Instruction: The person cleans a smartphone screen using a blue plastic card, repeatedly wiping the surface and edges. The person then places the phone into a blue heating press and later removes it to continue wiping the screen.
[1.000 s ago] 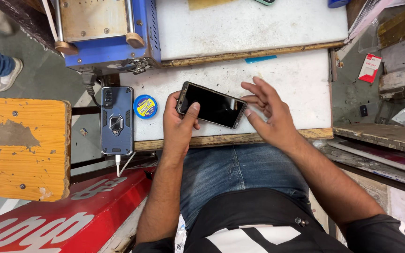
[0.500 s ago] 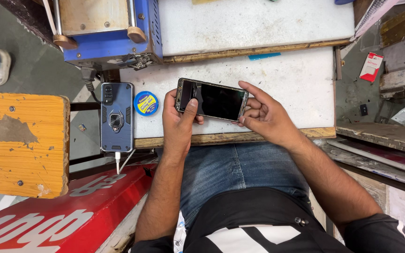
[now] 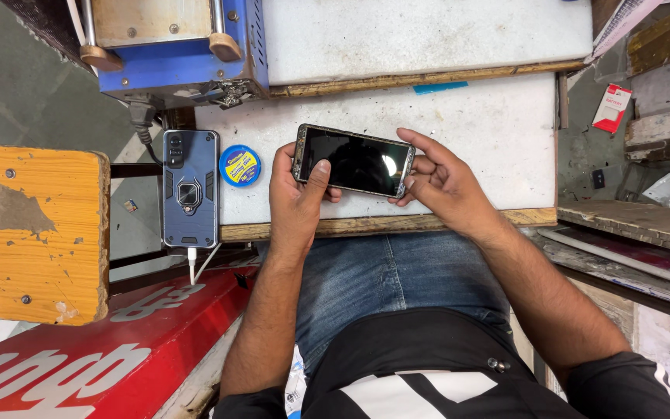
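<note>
I hold a dark-screened smartphone lengthwise over the white workbench, both hands closed on it. My left hand clamps the phone's left end, thumb laid across the glass. My right hand now pinches the phone's right end between fingertips; a second ago its fingers were spread loose above that end, so the phone has gone from a one-handed hold to a firm two-handed one, steadied for close work on its frame. The phone has also swung from a tilt to nearly level.

Left of the phone, a small round blue tin rests on the bench. Farther left of the phone lies a second handset in a blue armoured case, a white cable plugged into its lower end. Beyond the phone stands a blue machine.
</note>
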